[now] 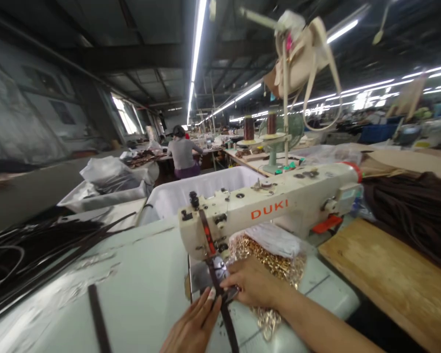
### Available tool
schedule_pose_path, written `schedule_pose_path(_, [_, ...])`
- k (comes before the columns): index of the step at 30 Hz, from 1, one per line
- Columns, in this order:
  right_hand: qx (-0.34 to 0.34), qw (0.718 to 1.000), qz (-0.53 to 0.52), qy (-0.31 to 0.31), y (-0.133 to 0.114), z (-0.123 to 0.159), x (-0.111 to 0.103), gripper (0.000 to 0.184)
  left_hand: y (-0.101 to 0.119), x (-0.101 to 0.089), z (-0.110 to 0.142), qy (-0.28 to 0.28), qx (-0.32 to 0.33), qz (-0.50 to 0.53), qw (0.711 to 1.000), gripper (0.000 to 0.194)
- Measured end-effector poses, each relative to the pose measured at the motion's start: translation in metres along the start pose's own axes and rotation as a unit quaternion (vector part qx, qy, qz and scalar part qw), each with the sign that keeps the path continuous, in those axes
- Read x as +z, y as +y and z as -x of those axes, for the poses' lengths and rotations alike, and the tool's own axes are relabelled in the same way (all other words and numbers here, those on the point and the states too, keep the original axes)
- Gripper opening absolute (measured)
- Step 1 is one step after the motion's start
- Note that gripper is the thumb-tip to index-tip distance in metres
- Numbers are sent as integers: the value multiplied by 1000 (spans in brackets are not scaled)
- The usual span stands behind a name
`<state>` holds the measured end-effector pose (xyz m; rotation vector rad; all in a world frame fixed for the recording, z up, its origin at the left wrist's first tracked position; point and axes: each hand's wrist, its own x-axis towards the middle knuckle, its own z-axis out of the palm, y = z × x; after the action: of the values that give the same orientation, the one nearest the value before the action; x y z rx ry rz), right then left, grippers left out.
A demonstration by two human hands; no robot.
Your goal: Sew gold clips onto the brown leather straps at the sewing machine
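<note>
A cream DUKI sewing machine (272,208) stands on the pale table (132,284). A dark narrow strap (230,326) runs from under its needle head toward me. My left hand (193,326) lies flat beside the strap, fingers stretched out and touching its left edge. My right hand (253,284) comes in from the right with fingers curled, pinching the strap just in front of the presser foot. A clear bag of gold metal hardware (275,262) lies behind and under my right hand.
Another dark strap (97,318) lies loose on the table at left, with a heap of dark straps (29,255) beyond it. White bins (206,189) stand behind the machine. A wooden board (393,274) and dark material (415,215) are at right. A person (183,152) sits at a far bench.
</note>
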<state>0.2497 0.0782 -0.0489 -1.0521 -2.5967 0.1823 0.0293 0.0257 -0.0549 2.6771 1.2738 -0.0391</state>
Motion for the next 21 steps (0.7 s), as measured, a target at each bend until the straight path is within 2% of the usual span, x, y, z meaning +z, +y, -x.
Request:
schedule_pose_path(2, [0,1000,-6,-9,-2,0,-5,22,3,-6,3,12,5,-8,1000,86])
schedule_pose_path(4, [2,1000,-2,-13,-2,-1,-8,22,6,-12,5,25,6,-10,1000,98])
schedule_pose_path(9, [-6,1000,13,-13,-2,-1,-9,17,6,-10,7,38,43,-3,998,88])
schedule_pose_path(12, [-6,1000,19,-17,-1,-1,-7,19,6,-7,8,66,17,11,998,95])
schedule_pose_path(16, [-5,1000,9,-19,1,-1,-4,22,15,-13,13,22,-41,15,999,99])
schedule_pose_path(21, [-7,1000,3,-23,3,-1,-1,25,20,-20,13,13,-31,10,999,100])
